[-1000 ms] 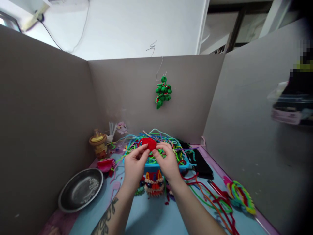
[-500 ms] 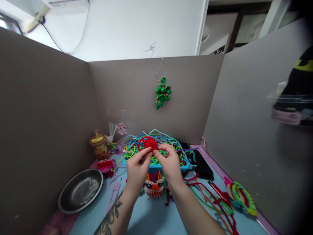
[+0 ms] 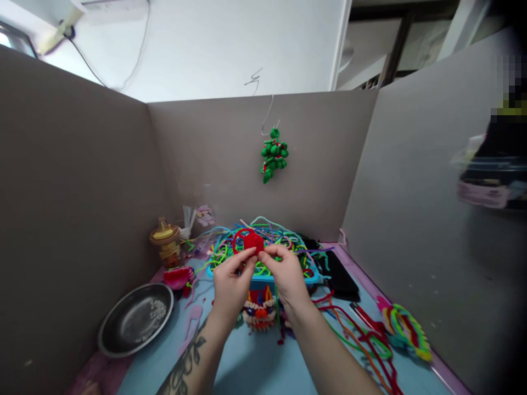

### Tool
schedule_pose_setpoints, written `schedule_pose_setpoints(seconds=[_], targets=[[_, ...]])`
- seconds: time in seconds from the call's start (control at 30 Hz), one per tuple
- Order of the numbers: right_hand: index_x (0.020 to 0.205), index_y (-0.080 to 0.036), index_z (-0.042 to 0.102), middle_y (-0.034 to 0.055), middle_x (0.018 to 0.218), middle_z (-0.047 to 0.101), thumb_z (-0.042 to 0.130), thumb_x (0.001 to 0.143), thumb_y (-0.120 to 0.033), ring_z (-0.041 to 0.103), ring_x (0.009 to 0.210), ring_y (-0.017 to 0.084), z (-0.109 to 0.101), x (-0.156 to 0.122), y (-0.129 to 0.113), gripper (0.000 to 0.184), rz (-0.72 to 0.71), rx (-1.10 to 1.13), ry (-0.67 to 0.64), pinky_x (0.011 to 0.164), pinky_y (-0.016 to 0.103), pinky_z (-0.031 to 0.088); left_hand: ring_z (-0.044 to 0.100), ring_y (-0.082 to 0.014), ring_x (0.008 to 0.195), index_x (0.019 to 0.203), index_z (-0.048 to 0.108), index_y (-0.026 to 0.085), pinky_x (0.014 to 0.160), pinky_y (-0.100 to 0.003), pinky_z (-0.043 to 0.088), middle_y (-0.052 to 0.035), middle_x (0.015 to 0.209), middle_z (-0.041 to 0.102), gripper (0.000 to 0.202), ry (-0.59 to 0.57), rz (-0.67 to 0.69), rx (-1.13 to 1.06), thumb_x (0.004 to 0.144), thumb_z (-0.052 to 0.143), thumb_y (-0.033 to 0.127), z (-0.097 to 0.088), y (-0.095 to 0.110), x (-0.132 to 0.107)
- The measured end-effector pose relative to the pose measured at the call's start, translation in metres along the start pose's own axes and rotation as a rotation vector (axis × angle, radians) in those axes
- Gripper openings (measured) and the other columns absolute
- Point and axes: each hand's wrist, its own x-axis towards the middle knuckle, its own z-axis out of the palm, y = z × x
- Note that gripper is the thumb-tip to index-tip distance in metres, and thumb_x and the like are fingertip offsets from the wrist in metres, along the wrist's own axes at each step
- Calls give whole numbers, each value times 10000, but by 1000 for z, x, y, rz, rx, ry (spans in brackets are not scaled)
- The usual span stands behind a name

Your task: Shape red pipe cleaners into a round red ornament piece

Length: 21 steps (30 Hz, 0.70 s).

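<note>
A small red piece (image 3: 252,240), with a looped red strand at its left, is held up between both hands at the middle of the view. My left hand (image 3: 233,280) pinches its lower left edge between thumb and fingers. On its lower right, my right hand (image 3: 285,272) pinches it in the same way. The two thumbs nearly meet below it. Behind it stands a blue basket (image 3: 263,285) heaped with multicoloured fuzzy strands (image 3: 284,241). Under the hands sits a beaded-looking orange, cream and blue piece (image 3: 259,312).
A dark metal plate (image 3: 134,323) with small white bits lies at left, near a brown cup (image 3: 168,244). Loose red, orange and green strands (image 3: 362,340) and a yellow-green bundle (image 3: 411,332) lie right, beside a black flat object (image 3: 341,277). A green ornament (image 3: 274,156) hangs on the grey partition.
Both hands stay almost in place with the red piece between them. The right edge of the red piece looks slightly different in outline; little else has moved.
</note>
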Motion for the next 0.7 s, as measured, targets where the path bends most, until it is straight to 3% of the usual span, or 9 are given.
schedule_pose_setpoints(seconds=[0.1,0.23,0.5,0.7], targets=[[631,-167,639,17,752,592,744,581,-335,542,768,180,-2,3,-1,205,63,69,-61,740,305,406,537,-100,501,869,734,182,508,-199,447,-7,650,697,178,-34,-69,-58,730,651,258,-2,4,2],[547,-164,636,63,910,629,793,508,-348,537,959,237,-9,8,-3,244,146,124,-101,787,311,384,505,-89,480,845,741,172,483,-190,423,0,611,681,176,-55,-135,-126,700,672,245,-2,7,5],[552,-178,647,56,766,683,811,512,-361,577,963,261,-17,9,-6,249,255,255,-275,849,363,376,623,-142,618,862,735,155,604,-234,490,-43,725,725,223,-140,-264,-293,664,706,253,-2,6,7],[515,-184,637,92,1090,644,791,538,-396,394,1234,280,-11,8,-7,263,254,254,-214,977,366,278,660,-159,711,885,719,146,701,-262,515,-57,779,738,270,-109,-389,-488,634,737,246,0,0,10]])
